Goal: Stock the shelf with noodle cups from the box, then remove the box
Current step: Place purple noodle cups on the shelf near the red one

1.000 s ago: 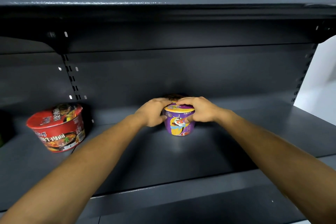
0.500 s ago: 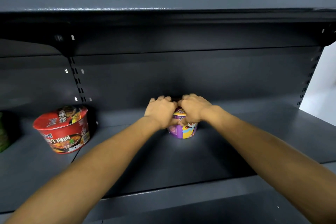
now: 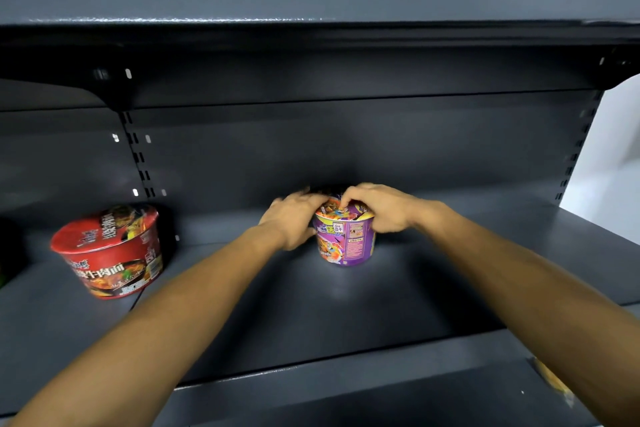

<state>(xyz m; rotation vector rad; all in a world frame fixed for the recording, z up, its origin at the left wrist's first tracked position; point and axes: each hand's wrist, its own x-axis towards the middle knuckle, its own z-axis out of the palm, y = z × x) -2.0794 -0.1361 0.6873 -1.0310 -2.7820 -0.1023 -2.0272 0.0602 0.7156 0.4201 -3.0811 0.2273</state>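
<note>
From the head camera, both forearms are running out of the bottom corners of the picture, so the elbows and everything behind them are being cut off. The left hand [image 3: 294, 218] and the right hand [image 3: 377, 206] are covering most of the lid of the purple noodle cup [image 3: 346, 239], and whatever stands right behind the cup is being hidden by the fingers. At the far left edge something dark is sitting in shadow, too dim to identify. A yellowish scrap [image 3: 554, 378] is showing on the lower ledge beside the right forearm, blurred and impossible to name.

The purple noodle cup is standing upright on the dark grey shelf [image 3: 346, 308], about midway along it and close to the back panel [image 3: 346, 149]. Its wall is showing a cartoon picture in orange and white and a printed panel of small text; the visible sliver of lid is looking orange and yellow. The left hand is gripping the cup's left side and rim with curled fingers. The right hand is gripping the right rim, its fingers curling over the lid.

Well apart to the left, a red noodle bowl [image 3: 110, 250] is sitting on the same shelf, appearing tilted toward the camera.
</note>
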